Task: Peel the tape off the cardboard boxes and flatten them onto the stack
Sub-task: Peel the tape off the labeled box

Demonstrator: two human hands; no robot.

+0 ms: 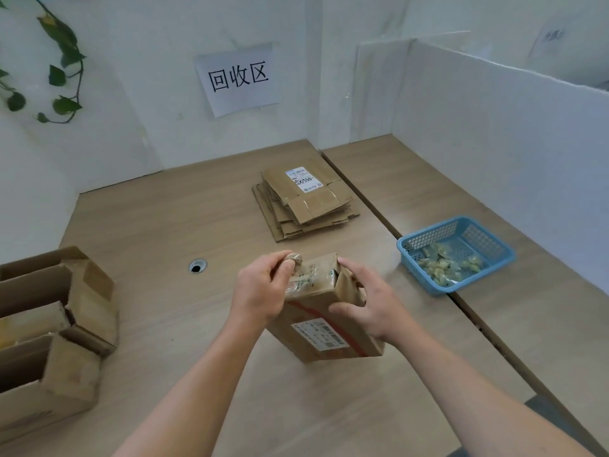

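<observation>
On wooden table [164,225], near edge: cardboard box [324,334] stands tilted between both hands. Left hand [260,288] pinches tape wad [294,258] at box top. Right hand [365,301] lies spread and uncurled against the box's right side. Left of fingers: open boxes [66,324]. Right: blue basket [416,266]. Beyond fingertips: tabletop, flattened stack [306,202], white wall [164,127].

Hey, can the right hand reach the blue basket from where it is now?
Probably yes. The right hand rests on the box, fingers relaxed, gripping nothing, and the basket sits just to its right with only bare table between them. The left hand, pinching tape, is not in the way.
</observation>
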